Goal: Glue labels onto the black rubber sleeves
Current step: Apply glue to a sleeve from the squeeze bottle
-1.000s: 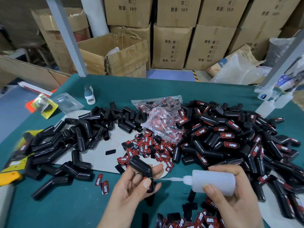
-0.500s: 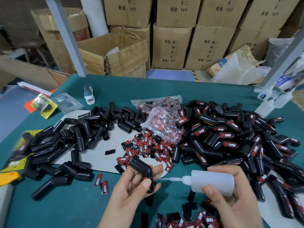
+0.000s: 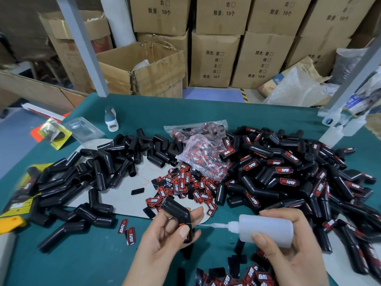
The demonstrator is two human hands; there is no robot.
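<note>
A teal-covered table (image 3: 206,108) fills the foreground; beyond its far edge, stacked cardboard boxes (image 3: 214,60) printed with Chinese characters line the back; an open, torn box (image 3: 144,67) stands in front of them at left; a grey post (image 3: 82,46) rises from the table's far left corner, a second grey post (image 3: 354,73) at right; a strip of blue floor (image 3: 212,94) with a yellow-black hazard stripe (image 3: 243,93) shows between table and boxes; crumpled clear plastic bags (image 3: 296,89) lie at right.

1. The left hand (image 3: 165,240) holds a bent black rubber sleeve (image 3: 178,213).
2. The right hand (image 3: 288,254) holds a soft white plastic glue bottle (image 3: 266,230), its thin tip touching the sleeve.
3. Red-and-black labels (image 3: 185,182) lie on the green bench (image 3: 82,265).
</note>
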